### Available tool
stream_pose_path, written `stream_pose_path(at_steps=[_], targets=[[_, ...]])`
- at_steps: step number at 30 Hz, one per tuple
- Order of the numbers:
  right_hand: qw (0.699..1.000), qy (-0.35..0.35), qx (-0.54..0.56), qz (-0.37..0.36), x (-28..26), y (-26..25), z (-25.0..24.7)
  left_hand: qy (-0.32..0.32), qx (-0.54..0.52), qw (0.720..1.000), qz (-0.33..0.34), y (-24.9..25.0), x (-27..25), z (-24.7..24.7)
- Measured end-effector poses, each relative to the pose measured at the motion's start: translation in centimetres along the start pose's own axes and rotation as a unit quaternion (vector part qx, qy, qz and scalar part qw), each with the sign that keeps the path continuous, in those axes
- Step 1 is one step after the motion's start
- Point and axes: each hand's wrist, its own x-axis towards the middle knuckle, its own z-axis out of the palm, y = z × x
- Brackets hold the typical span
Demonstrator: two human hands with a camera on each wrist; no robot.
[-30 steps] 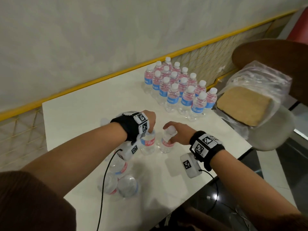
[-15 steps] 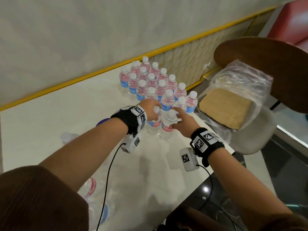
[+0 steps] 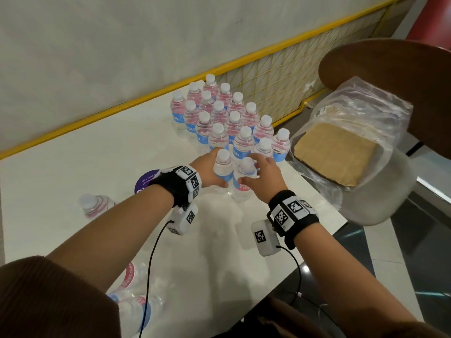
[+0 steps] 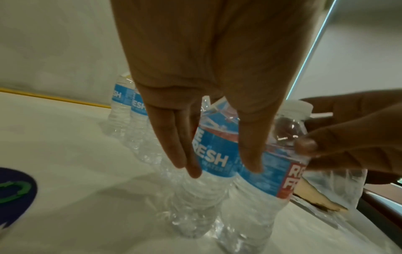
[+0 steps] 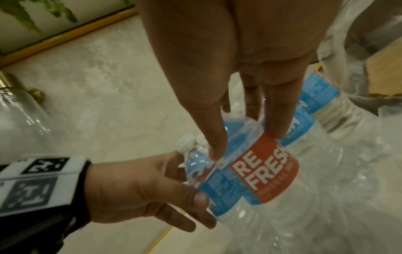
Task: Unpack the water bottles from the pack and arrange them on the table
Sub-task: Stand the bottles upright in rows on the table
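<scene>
Two small clear water bottles with white caps and blue-and-red labels stand side by side on the white table point(image 3: 73, 167), just in front of the near row of the standing bottle group point(image 3: 227, 118). My left hand point(image 3: 214, 170) grips the left bottle point(image 3: 223, 168) round its shoulder, with fingers on one side and thumb on the other. In the left wrist view the left hand point(image 4: 222, 165) reaches down over this bottle point(image 4: 195, 197). My right hand point(image 3: 258, 172) grips the right bottle point(image 3: 244, 181) near its top. In the right wrist view the right hand point(image 5: 245, 144) straddles its red-labelled bottle point(image 5: 265, 173).
Loose bottles lie on their sides near me at the left point(image 3: 96, 206) and by my left sleeve point(image 3: 134, 308). A round purple sticker point(image 3: 146, 181) marks the table. The crumpled plastic wrap with a cardboard sheet point(image 3: 334, 154) sits on a chair seat beyond the table's right edge.
Both hands have carried their bottles away from me, from mid-table up to the near row of the standing group. My head view has followed them.
</scene>
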Motion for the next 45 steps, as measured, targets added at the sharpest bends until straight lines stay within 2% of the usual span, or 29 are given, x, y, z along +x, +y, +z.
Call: stream_pose_path(at_steps=[6,10,13,18,20,24,28,31,34,37,39,45], targets=[[1.0,-0.004,0.023,0.008,-0.4,0.6,-0.6,0.015,-0.041,0.999,0.001,-1.1,-0.3,0.2],[0.997,0.023,0.039,0.058,-0.8,0.7,0.0,0.008,-0.101,0.994,-0.037,-1.8,0.0,0.4],[0.997,0.027,0.035,0.06,-0.9,0.5,0.4,0.01,-0.176,0.982,-0.062,-1.5,0.2,0.5],[0.999,-0.021,0.012,0.036,-1.0,0.2,0.1,0.015,-0.231,0.969,-0.085,-1.2,0.6,0.3],[0.999,-0.012,-0.009,0.034,-1.1,0.1,0.1,0.021,-0.218,0.972,-0.085,-1.7,0.4,0.1],[0.998,0.046,-0.034,0.022,-1.1,-0.8,0.6,0.068,-0.134,0.988,-0.02,-2.2,0.0,-0.6],[0.998,0.044,-0.047,0.019,-0.7,-1.2,0.6,0.064,-0.157,0.985,-0.001,-1.6,-0.2,-1.4],[0.999,0.019,-0.011,0.028,-0.7,-1.5,0.2,0.058,-0.162,0.985,0.0,-1.6,0.0,-1.5],[0.999,0.026,0.01,0.045,-0.9,-1.3,0.3,0.046,-0.167,0.985,-0.015,-1.7,0.2,-1.3],[0.997,0.016,0.008,0.074,-1.2,-0.6,0.4,0.003,-0.188,0.98,-0.067,-2.3,0.4,-0.7],[0.997,0.005,0.002,0.083,-1.3,-0.2,0.3,-0.027,-0.198,0.977,-0.078,-2.6,0.3,-0.2],[0.997,0.011,0.013,0.072,-1.3,-0.8,0.3,-0.006,-0.238,0.969,-0.06,-1.6,0.9,0.3]])
